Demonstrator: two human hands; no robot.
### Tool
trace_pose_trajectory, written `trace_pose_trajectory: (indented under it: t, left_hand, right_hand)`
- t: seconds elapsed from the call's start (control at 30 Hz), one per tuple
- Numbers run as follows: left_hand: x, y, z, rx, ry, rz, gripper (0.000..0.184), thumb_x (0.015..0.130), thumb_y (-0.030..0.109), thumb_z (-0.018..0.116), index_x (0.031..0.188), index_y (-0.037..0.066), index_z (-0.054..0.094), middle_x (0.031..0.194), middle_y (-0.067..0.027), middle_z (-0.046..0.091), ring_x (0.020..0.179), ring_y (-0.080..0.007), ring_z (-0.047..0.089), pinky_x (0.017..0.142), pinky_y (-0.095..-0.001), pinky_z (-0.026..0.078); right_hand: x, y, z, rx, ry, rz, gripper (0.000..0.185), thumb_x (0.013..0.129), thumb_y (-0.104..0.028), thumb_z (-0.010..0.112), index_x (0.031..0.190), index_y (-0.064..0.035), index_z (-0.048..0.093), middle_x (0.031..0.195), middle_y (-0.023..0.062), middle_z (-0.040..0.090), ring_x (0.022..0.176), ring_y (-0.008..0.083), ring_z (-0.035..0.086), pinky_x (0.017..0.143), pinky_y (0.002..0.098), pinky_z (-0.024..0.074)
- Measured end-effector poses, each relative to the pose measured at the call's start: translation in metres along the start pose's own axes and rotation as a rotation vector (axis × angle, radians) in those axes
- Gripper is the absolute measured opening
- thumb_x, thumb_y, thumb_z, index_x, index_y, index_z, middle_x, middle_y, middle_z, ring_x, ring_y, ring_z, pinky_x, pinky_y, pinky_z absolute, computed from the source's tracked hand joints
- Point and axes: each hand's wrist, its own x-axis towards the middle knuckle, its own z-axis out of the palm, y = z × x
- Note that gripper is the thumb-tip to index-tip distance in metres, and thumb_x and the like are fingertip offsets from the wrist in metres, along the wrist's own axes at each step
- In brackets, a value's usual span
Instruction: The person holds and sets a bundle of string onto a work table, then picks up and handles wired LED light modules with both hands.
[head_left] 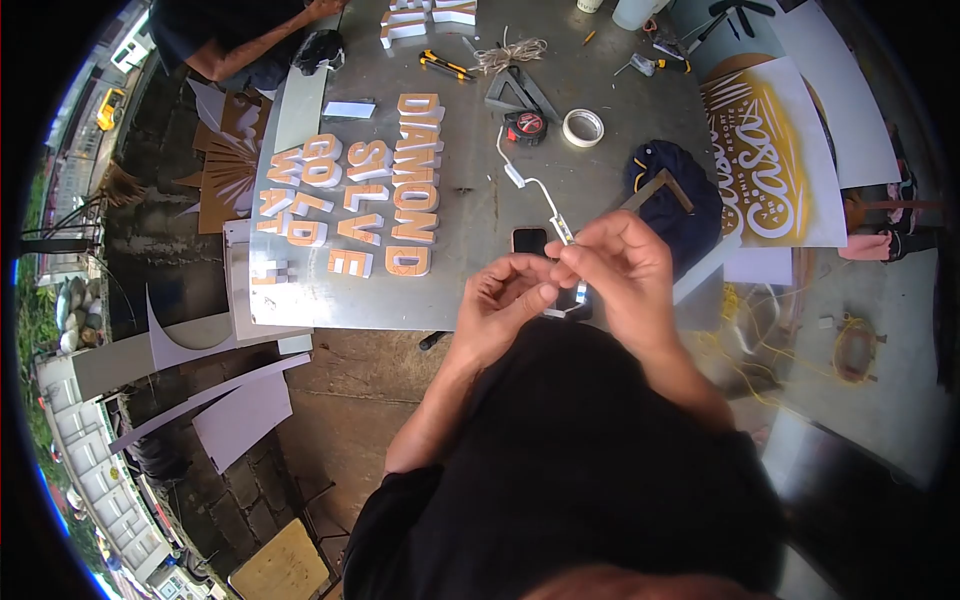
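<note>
A white wire with small LED modules runs from near the tape measure down into both hands, above the table's front edge. My right hand pinches the strand with thumb and forefinger. Close against it on the left, my left hand has its fingers curled round part of the same strand. One module hangs just below the fingertips, and a loop of wire shows under my left thumb. A phone lies on the table behind my hands. Exactly where the fingers meet, the wire is partly hidden.
Channel letters stand on the metal table at left. Farther back are a tape measure, tape roll, yellow cutter and metal square. A dark cap lies right. Another person's arm is at the back left.
</note>
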Motion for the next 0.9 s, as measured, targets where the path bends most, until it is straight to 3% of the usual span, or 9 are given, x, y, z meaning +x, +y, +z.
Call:
trace_pose_trajectory:
  t: [0.17,0.2,0.3,0.5,0.7,0.9]
  left_hand:
    - [0.003,0.011,-0.008,-0.118,0.011,0.240,0.027,0.095,0.005,0.074,0.120,-0.001,0.069,0.105,-0.0074,0.073,0.098,-0.0142,0.069,0.090,-0.0307,0.056]
    - [0.003,0.013,-0.009,-0.117,0.011,0.215,0.027,0.094,0.014,0.077,0.117,0.001,0.071,0.107,-0.0083,0.074,0.097,-0.0152,0.069,0.097,-0.0346,0.051]
    - [0.005,0.019,-0.010,-0.192,-0.008,0.157,0.029,0.093,0.012,0.077,0.119,0.001,0.072,0.107,-0.0081,0.074,0.098,-0.0156,0.069,0.099,-0.0349,0.049]
    - [0.006,0.023,-0.008,-0.271,-0.073,0.171,0.022,0.094,0.010,0.075,0.115,0.002,0.074,0.110,-0.0090,0.073,0.105,-0.0162,0.065,0.097,-0.0344,0.048]
    - [0.008,0.019,-0.011,-0.276,-0.061,0.239,0.014,0.095,0.008,0.073,0.107,0.002,0.075,0.108,-0.0095,0.072,0.101,-0.0182,0.065,0.092,-0.0349,0.049]
    - [0.007,0.017,-0.017,-0.298,-0.024,0.269,0.017,0.096,0.009,0.072,0.111,0.002,0.074,0.108,-0.0106,0.073,0.099,-0.0195,0.065,0.091,-0.0360,0.050]
  right_hand:
    - [-0.009,-0.015,0.011,-0.140,-0.090,0.073,0.010,0.096,0.002,0.069,0.105,0.0020,0.063,0.093,0.0089,0.074,0.081,0.0102,0.073,0.071,0.0226,0.0601]
    - [-0.010,-0.016,0.013,-0.172,-0.086,0.061,0.010,0.096,0.002,0.069,0.104,0.0023,0.064,0.092,0.0087,0.075,0.081,0.0105,0.073,0.071,0.0226,0.0602]
    - [-0.011,-0.019,0.016,-0.244,-0.088,0.033,0.009,0.096,0.001,0.070,0.103,0.0029,0.066,0.091,0.0084,0.075,0.081,0.0112,0.074,0.072,0.0228,0.0604]
    - [-0.011,-0.022,0.020,-0.331,-0.105,0.010,0.009,0.094,0.002,0.071,0.103,0.0039,0.068,0.088,0.0088,0.076,0.081,0.0123,0.075,0.072,0.0232,0.0608]
    - [-0.012,-0.020,0.023,-0.345,-0.092,0.000,0.012,0.094,0.002,0.072,0.105,0.0042,0.068,0.089,0.0094,0.077,0.080,0.0125,0.075,0.072,0.0232,0.0607]
    - [-0.013,-0.015,0.022,-0.375,-0.101,0.033,0.014,0.095,0.000,0.071,0.109,0.0038,0.069,0.092,0.0099,0.078,0.080,0.0122,0.075,0.070,0.0232,0.0605]
